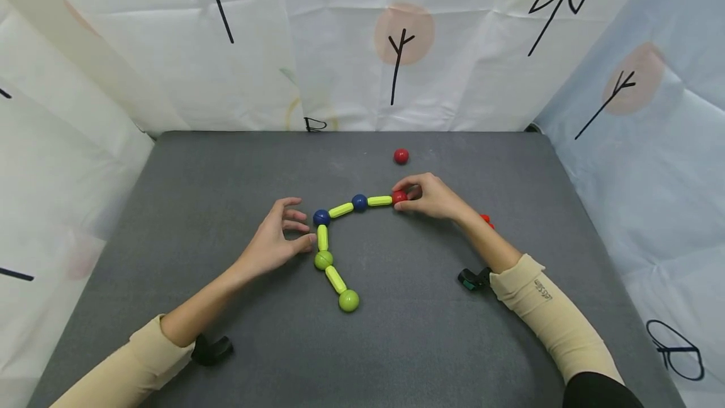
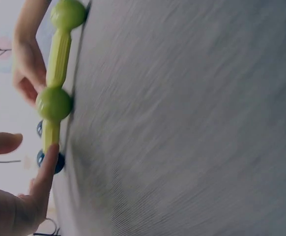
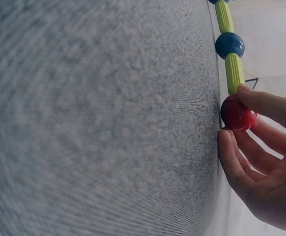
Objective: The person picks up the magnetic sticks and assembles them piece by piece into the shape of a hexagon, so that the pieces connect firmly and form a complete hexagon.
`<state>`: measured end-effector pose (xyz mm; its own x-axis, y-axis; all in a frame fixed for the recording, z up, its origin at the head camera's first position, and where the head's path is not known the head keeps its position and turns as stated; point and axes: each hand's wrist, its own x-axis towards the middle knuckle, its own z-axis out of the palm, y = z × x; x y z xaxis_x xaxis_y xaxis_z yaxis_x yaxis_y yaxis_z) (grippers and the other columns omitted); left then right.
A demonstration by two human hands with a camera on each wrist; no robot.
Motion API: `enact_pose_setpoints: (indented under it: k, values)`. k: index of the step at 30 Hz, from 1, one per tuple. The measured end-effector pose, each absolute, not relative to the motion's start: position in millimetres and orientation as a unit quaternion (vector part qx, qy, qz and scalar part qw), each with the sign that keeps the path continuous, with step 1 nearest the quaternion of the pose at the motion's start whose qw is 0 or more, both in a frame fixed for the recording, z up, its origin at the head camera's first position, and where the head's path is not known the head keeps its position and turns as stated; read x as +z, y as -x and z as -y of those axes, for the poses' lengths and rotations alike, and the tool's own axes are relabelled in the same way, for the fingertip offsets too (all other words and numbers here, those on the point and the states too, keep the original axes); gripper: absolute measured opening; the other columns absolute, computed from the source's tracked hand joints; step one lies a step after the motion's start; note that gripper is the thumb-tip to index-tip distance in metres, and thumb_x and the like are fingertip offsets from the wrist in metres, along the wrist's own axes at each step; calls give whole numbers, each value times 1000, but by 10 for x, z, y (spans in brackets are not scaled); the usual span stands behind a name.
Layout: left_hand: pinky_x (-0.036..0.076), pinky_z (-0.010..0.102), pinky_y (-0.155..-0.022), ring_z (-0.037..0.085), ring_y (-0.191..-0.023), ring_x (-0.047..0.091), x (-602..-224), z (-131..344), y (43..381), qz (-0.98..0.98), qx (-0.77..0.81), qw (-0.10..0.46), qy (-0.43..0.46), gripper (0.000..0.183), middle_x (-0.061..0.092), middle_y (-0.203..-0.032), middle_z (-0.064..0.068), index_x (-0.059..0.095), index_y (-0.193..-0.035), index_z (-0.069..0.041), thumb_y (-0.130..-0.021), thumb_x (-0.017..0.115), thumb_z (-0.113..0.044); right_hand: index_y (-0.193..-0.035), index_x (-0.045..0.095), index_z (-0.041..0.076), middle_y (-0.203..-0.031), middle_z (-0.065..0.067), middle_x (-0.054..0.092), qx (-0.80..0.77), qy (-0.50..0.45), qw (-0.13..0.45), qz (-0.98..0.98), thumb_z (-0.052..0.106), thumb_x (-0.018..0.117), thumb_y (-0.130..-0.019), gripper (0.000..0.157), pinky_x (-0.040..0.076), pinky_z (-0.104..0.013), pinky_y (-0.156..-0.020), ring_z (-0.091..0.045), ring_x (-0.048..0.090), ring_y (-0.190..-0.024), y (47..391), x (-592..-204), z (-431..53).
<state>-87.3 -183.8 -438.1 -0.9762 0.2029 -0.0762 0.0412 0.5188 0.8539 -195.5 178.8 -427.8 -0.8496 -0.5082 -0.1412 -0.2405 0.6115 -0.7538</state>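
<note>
A chain of yellow-green rods and coloured balls bends across the grey table. From its right end run a red ball [image 1: 399, 198], a rod [image 1: 379, 201], a blue ball [image 1: 359, 203], another rod [image 1: 341, 210] and a corner blue ball [image 1: 321, 217]. Down from that corner come a rod [image 1: 323, 238], a green ball [image 1: 323, 260], one more rod [image 1: 336, 279] and an end green ball [image 1: 348, 300]. My right hand [image 1: 432, 196] pinches the red ball between thumb and fingers. Left of the corner, my left hand [image 1: 273, 239] has its fingers loosely spread, gripping nothing.
Beyond the chain lies a loose red ball [image 1: 401, 156]. Small red pieces [image 1: 486, 219] show partly behind the right forearm. Black devices [image 1: 474, 279] sit at both wrists. Printed cloth [image 1: 340, 68] hangs behind and beside the grey table [image 1: 408, 339].
</note>
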Motion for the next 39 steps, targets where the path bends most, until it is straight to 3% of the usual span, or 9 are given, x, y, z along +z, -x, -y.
enact_pose_setpoints:
  k: [6, 11, 19, 24, 30, 39]
  values:
    - [66, 44, -84, 36, -117, 73, -4278, 1738, 1176, -872, 470, 51, -127, 76, 66, -134, 23, 44, -156, -2, -94, 86, -16, -132, 75, 4, -132, -18, 75, -388, 210, 178, -879, 13, 85, -95, 39, 60, -35, -92, -32, 76, -114, 1954, -4277, -1782]
    - [62, 47, -91, 33, -118, 70, -4228, 1523, 1470, -874, 444, 54, -188, 68, 70, -131, 17, 50, -152, -4, -96, 85, -20, -133, 74, 4, -136, -19, 73, -396, 207, 185, -875, 10, 84, -95, 40, 60, -35, -91, -34, 75, -118, 1947, -4279, -1787]
    - [58, 50, -107, 32, -128, 69, -4300, 1129, 1895, -845, 444, 123, -273, 62, 73, -135, 17, 50, -151, 0, -100, 80, -15, -134, 73, 2, -138, -22, 72, -419, 208, 191, -863, 7, 84, -94, 42, 63, -39, -94, -39, 74, -124, 1947, -4288, -1852]
    - [57, 48, -110, 33, -130, 69, -4340, 871, 2063, -833, 431, 174, -300, 63, 73, -138, 18, 47, -153, 2, -100, 78, -13, -136, 71, 0, -139, -24, 71, -433, 207, 196, -855, 5, 84, -95, 44, 63, -37, -92, -42, 73, -126, 1922, -4232, -1921]
    - [56, 44, -113, 32, -130, 69, -4300, 623, 2175, -832, 409, 222, -302, 65, 72, -140, 16, 46, -155, 0, -100, 78, -12, -140, 66, -4, -144, -26, 68, -450, 198, 197, -848, 5, 81, -97, 46, 64, -42, -100, -43, 71, -130, 1867, -4101, -2068]
    - [58, 40, -108, 30, -125, 72, -4359, 430, 2235, -834, 405, 234, -291, 68, 74, -139, 16, 47, -153, 0, -97, 82, -12, -137, 69, -1, -142, -24, 70, -433, 161, 178, -869, 12, 81, -99, 42, 60, -20, -90, -40, 72, -128, 1734, -3973, -2569]
